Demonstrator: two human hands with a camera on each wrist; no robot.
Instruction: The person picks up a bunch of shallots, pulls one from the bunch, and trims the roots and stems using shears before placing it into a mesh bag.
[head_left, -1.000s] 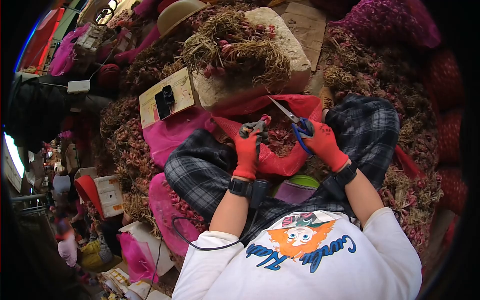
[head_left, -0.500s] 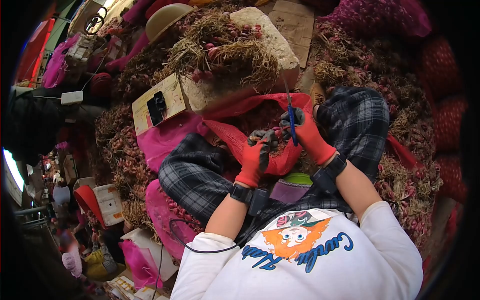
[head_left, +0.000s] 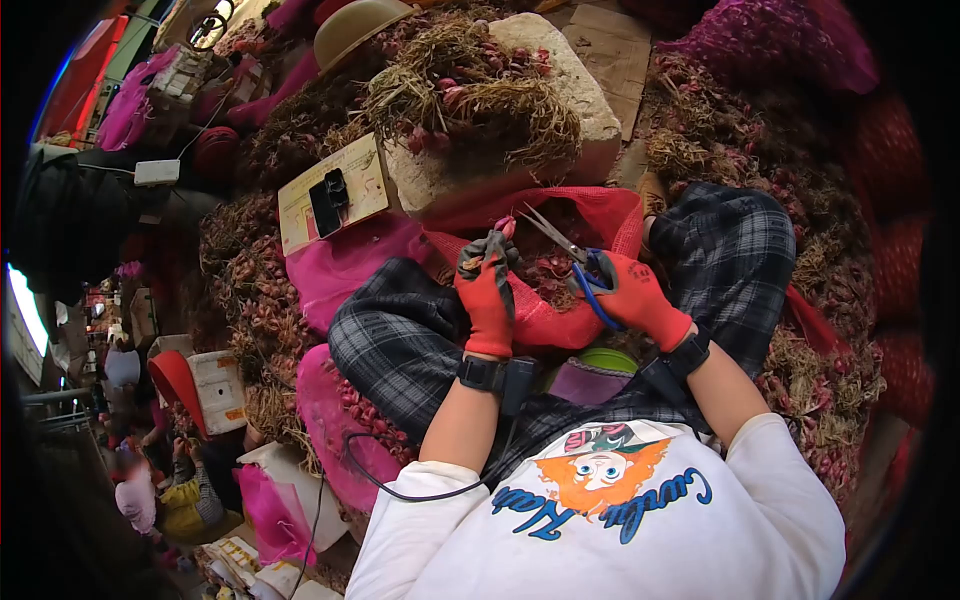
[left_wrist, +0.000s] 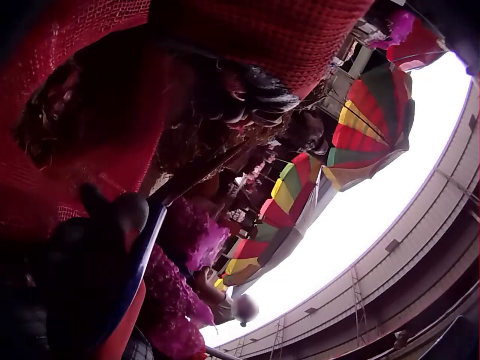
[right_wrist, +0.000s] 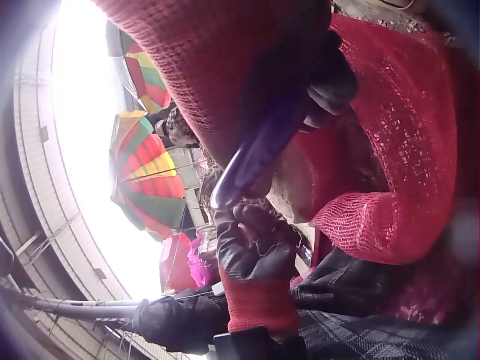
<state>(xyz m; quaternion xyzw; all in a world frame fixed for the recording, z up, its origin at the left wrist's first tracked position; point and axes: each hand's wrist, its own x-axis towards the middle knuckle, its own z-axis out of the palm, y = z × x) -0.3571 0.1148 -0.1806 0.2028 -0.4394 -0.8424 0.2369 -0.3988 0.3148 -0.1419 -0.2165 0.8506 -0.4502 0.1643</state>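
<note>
My left hand (head_left: 487,295), in a red and grey work glove, holds a reddish shallot (head_left: 506,227) that sticks up past the fingertips. Gloved the same way, my right hand (head_left: 640,297) grips a pair of scissors (head_left: 580,265) by the blue handles. The scissor blades are parted, with their tips close to the shallot on its right. Under both hands lies a red mesh bag (head_left: 628,212) with shallots inside, spread between the legs. From the right wrist view, the left hand (right_wrist: 255,251) shows its curled fingers below the blue scissor handle (right_wrist: 259,154).
A pale block (head_left: 590,120) in front bears a heap of shallots with dried stalks (head_left: 475,90). Left of it, a phone (head_left: 328,203) lies on a board (head_left: 370,175). Piles of shallots (head_left: 250,260) and pink mesh (head_left: 345,270) surround the legs. A green-rimmed container (head_left: 605,360) sits near the lap.
Half a second ago the hands were close together with the scissors upright. Now they are farther apart, the blades are spread and tilted left, and the left hand has lifted the shallot forward.
</note>
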